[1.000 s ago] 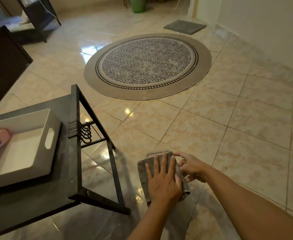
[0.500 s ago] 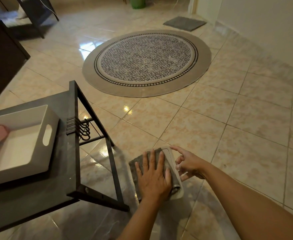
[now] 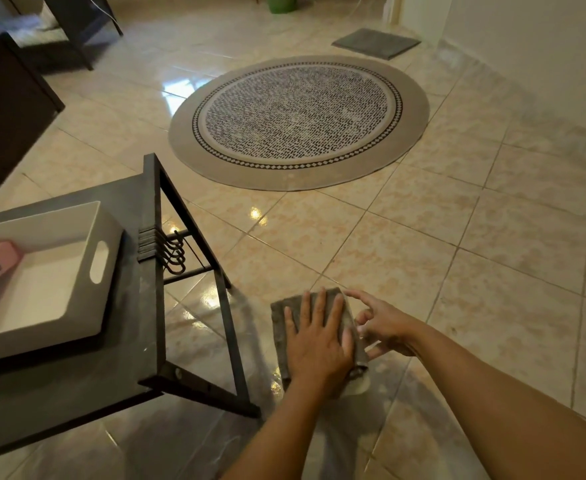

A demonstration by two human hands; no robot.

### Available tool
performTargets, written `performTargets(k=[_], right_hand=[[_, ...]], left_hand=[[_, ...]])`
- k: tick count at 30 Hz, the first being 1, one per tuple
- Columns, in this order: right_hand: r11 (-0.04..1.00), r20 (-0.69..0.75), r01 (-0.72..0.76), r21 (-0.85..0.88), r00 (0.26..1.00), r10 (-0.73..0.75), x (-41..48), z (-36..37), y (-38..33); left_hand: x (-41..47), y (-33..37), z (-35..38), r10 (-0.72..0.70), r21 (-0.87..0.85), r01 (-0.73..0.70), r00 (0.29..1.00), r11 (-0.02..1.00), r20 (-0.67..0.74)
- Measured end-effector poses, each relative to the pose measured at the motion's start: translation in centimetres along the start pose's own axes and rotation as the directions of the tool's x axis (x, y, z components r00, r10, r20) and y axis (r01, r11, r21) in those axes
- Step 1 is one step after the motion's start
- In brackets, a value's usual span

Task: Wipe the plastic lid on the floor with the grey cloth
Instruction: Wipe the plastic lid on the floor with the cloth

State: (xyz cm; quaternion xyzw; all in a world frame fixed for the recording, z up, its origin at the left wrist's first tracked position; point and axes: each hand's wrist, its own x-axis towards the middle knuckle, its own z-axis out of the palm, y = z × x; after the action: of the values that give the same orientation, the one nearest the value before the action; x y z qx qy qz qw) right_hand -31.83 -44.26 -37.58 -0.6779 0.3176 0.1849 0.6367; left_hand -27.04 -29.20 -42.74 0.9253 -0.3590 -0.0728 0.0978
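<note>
Grey cloth (image 3: 284,317), black-and-white patterned round rug (image 3: 298,121), white tray (image 3: 47,271).

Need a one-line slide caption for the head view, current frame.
Left hand presses grey cloth flat over plastic lid on tiled floor; right hand steadies its edge.

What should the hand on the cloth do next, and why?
Probably slide the flat left hand and the grey cloth back toward the person: only the pale plastic lid's near corner shows uncovered, while the right hand steadies its side.
</note>
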Motion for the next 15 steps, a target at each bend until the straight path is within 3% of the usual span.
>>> performTargets(k=[4,8,13,15], right_hand=[[1.0,-0.01,0.007,-0.014,1.0,-0.008,-0.1,0.3,0.2],[1.0,0.008,0.007,-0.02,1.0,-0.007,0.0,0.2,0.0],[0.999,0.047,-0.014,-0.035,0.999,0.015,-0.3,0.7,0.1],[0.999,0.049,-0.006,-0.042,0.999,0.008,-0.3,0.9,0.1]], left_hand=[[-1.4,-1.3,-0.4,-0.115,-0.019,0.115,0.993,0.993,-0.001],[-2.3,0.7,0.5,-0.012,-0.023,0.012,1.0,1.0,-0.005],[-2.0,-0.8,-0.5,-0.141,-0.035,0.141,0.99,0.989,0.003],[-4.1,0.5,0.2,-0.108,-0.062,0.107,0.994,0.992,-0.014]])
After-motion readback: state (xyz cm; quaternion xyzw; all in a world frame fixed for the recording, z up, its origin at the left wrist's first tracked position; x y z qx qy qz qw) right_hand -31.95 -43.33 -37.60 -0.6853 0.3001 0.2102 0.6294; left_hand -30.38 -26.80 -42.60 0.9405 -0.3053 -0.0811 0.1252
